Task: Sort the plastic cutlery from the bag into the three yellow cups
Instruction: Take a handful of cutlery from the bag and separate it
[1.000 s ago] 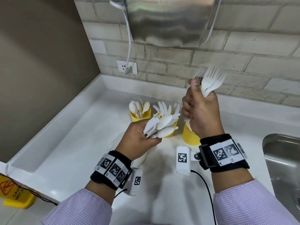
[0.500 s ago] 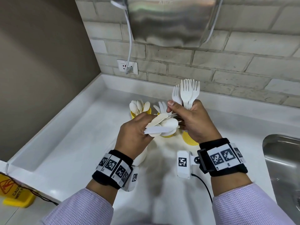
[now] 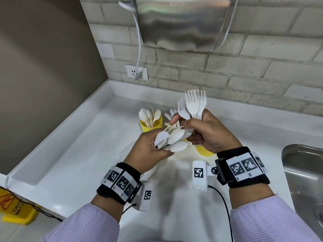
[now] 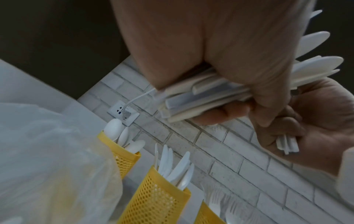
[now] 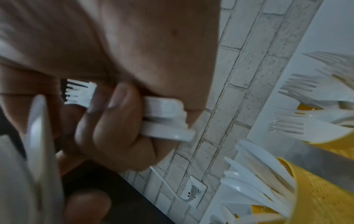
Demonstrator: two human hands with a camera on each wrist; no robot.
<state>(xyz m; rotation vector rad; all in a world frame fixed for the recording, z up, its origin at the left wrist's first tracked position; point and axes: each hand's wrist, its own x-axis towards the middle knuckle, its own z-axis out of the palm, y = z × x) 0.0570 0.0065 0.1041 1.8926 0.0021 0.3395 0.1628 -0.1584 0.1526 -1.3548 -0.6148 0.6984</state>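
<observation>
I see little change from half a second ago — my left hand (image 3: 148,149) still clenches the mixed cutlery bundle (image 3: 173,137), my right hand (image 3: 208,133) still grips three forks (image 3: 192,105) upright, thumb now raised off the bundle, above the yellow cups (image 3: 150,124).

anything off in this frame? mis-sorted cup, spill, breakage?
Nothing stands out. Spoon cup, knife cup and fork cup stand upright, each holding one type. Left hand grips a mixed bundle; right hand grips forks. No spill visible.
</observation>
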